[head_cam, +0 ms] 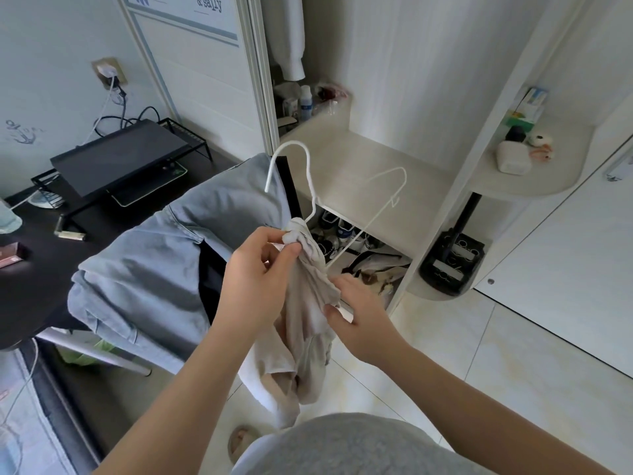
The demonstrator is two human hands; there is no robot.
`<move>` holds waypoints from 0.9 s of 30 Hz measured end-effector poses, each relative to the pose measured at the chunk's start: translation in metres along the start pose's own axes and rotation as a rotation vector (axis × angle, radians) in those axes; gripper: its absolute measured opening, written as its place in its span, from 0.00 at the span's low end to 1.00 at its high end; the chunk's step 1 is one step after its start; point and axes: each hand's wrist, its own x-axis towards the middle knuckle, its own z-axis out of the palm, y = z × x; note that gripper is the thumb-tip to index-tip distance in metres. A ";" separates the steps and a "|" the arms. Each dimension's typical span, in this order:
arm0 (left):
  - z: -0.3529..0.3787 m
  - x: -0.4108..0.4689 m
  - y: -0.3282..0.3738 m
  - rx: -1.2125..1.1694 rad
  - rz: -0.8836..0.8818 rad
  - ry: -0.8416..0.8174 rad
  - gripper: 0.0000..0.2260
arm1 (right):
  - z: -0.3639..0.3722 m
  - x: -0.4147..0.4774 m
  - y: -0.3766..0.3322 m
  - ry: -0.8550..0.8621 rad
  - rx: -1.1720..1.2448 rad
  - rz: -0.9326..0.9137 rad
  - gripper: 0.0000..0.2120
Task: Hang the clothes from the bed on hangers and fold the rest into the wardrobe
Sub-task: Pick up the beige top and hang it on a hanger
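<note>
Both forearms are stretched forward; a beige garment [310,341] is pinched high by the left hand [260,272] and lower by the right hand [359,318].

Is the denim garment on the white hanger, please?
No, the denim garment drapes over a chair; the white hanger bears a beige garment.

left hand [260,269] pinches the bunched top of a pale beige garment [308,323] at the neck of a white wire hanger [312,193]. right hand [359,313] pinches the cloth lower down. a denim jacket [154,255] lies draped just beside them, with the open wardrobe [359,173] ahead.
</note>
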 end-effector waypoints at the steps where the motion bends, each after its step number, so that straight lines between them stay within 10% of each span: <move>1: -0.001 0.001 -0.001 -0.009 -0.003 0.004 0.05 | -0.001 -0.001 0.003 -0.030 0.049 0.038 0.04; 17: -0.035 0.015 -0.006 -0.031 0.057 -0.127 0.04 | -0.029 0.008 0.070 -0.434 -0.480 0.239 0.14; 27: -0.076 0.017 -0.012 0.005 -0.058 -0.354 0.10 | -0.068 0.010 0.081 -0.139 -0.510 0.264 0.06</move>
